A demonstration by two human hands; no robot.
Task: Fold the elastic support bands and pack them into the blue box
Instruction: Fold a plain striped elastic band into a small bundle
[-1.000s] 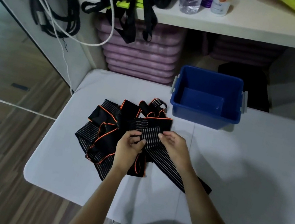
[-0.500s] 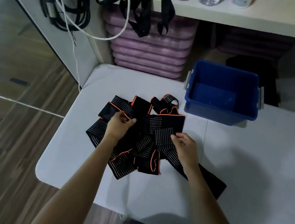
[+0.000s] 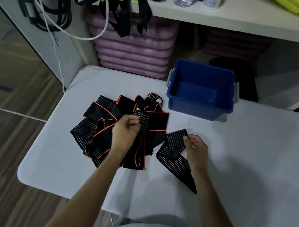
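A flat white table [image 3: 254, 172] holds a heap of black stretchy bands with orange edges [image 3: 105, 129] under the left hand [image 3: 124, 132], one striped black band [image 3: 172, 153] by the right hand [image 3: 196, 151], and an open blue plastic box [image 3: 198, 108] past both hands.

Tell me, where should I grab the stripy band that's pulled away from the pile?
Probably the striped band by its upper end, coming from the right, where the right hand pinches it. That end is free of the pile; the tail lies flat under the forearm.
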